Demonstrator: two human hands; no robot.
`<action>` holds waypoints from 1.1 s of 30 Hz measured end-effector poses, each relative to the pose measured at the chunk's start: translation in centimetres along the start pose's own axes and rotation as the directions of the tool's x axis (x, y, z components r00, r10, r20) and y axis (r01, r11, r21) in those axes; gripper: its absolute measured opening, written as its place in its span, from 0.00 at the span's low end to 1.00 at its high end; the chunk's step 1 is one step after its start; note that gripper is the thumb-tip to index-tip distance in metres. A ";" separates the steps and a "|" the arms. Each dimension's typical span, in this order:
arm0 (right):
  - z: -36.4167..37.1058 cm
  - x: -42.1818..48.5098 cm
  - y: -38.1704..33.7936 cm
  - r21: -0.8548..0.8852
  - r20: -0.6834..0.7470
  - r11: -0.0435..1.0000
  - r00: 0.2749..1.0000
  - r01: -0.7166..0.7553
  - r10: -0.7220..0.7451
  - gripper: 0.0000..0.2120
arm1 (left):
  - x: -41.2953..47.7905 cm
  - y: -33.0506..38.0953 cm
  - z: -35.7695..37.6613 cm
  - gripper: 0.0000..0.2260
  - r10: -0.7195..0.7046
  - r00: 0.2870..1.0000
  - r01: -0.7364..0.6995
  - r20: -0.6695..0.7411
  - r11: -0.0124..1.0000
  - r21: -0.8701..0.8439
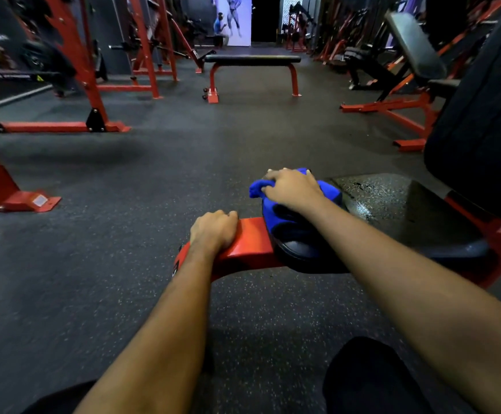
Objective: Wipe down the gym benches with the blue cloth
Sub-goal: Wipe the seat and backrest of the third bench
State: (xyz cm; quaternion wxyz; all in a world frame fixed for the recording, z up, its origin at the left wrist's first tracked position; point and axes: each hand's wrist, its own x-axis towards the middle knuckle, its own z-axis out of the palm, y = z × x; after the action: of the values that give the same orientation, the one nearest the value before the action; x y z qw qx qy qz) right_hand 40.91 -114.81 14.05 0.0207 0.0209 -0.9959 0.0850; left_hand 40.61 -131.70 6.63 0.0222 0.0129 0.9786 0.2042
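A blue cloth (276, 218) lies bunched over the front end of a black bench seat (407, 213), whose pad is glossy and wet. My right hand (291, 188) presses down on the cloth with fingers curled into its folds. My left hand (213, 230) grips the red frame bar (252, 239) that sticks out in front of the seat. The black backrest (482, 130) of this bench rises at the right edge.
A flat black bench on red legs (252, 59) stands across the floor ahead. An incline bench (413, 46) stands at the right, red rack frames (73, 55) at the left. Dark speckled rubber floor (183, 150) lies between them. A person sits far back (220, 26).
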 end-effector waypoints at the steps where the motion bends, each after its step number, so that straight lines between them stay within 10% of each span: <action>1: 0.2 -1.5 0.1 -0.001 -0.012 0.999 0.999 0.035 -0.035 0.18 | 0.1 -0.1 0.1 0.22 0.011 1.000 -0.011 0.005 1.000 0.010; 6: 1.1 -10.6 1.7 0.009 -0.102 0.986 0.981 0.164 -0.163 0.19 | 0.3 0.0 0.3 0.22 -0.011 1.000 0.012 0.011 1.000 -0.009; 18: 0.1 -0.9 3.2 0.015 -0.108 1.000 0.994 0.004 -0.003 0.15 | 0.4 -0.3 0.4 0.23 -0.008 1.000 0.008 0.011 1.000 -0.001; 23: -1.4 0.4 6.7 0.082 -0.099 0.956 0.953 -0.281 0.288 0.11 | 0.5 0.0 0.4 0.22 -0.032 0.999 0.032 -0.011 0.999 -0.035; 28: -0.7 -0.2 7.1 -0.001 -0.057 1.000 0.998 -0.023 0.023 0.24 | 0.8 -0.1 0.6 0.23 -0.033 0.999 0.032 -0.017 0.999 -0.030; 33: -0.7 1.1 7.0 -0.031 -0.057 0.978 0.977 -0.209 0.207 0.19 | 0.8 -0.1 0.6 0.23 -0.031 0.999 0.031 -0.026 0.999 -0.015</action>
State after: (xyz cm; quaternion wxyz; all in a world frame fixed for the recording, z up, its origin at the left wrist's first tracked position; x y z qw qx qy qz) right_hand 39.52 -107.86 13.63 0.0388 -0.0859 -0.9932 0.0688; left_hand 39.84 -131.55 5.98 0.0124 -0.0052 0.9774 0.2111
